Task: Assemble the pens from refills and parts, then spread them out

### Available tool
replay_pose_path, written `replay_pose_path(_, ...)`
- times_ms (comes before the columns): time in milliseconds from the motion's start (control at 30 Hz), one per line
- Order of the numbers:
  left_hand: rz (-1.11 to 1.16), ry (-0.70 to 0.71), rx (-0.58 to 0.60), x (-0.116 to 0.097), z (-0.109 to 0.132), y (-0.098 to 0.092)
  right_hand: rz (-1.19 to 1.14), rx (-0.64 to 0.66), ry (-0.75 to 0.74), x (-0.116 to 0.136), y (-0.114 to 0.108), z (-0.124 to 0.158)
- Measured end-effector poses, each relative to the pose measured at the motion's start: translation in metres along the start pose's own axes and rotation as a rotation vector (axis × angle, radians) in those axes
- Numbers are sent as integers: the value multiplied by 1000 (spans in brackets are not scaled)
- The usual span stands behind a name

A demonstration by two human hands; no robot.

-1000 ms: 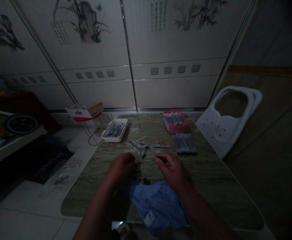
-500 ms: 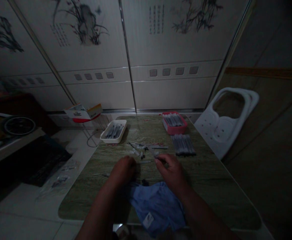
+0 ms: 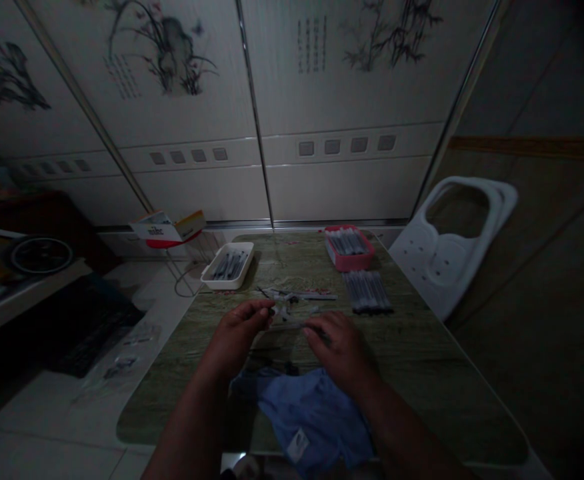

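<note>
My left hand (image 3: 242, 330) is raised a little over the table, thumb and fingers pinched around a small dark piece (image 3: 272, 311) whose kind I cannot make out. Opposite it, my right hand (image 3: 335, 337) is closed at the fingertips on the end of a thin, pale pen barrel (image 3: 287, 326), which points toward the left hand. Just beyond both hands lies a loose pile of small clear and black pen parts (image 3: 285, 310). A small clear piece (image 3: 315, 309) rests above the right fingers. Blue cloth (image 3: 317, 413) with a white label lies below the hands.
On the green wood-patterned table (image 3: 172, 400), a white tray (image 3: 246, 270) of dark pen parts stands far left. A pink basket (image 3: 357, 262) of pens is far right, with a row of pens (image 3: 369, 292) before it. A white folding chair (image 3: 437, 260) leans at right.
My left hand has lifted and turned, bringing a small dark piece into view. My right fingers have shifted left and down onto the barrel, and a clear piece now lies beyond them.
</note>
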State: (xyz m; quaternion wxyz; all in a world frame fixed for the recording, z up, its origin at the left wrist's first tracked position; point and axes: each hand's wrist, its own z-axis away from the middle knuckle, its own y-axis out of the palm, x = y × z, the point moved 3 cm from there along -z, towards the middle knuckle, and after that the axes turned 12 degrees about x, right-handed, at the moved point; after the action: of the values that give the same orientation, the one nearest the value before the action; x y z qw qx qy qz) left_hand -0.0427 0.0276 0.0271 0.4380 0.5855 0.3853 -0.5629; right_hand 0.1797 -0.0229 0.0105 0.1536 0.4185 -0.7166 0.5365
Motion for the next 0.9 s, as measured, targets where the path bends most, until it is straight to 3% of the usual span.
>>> replay_pose_path(900, 33, -6, 84, 0, -1, 10, 16, -18, -7, 2, 2, 0)
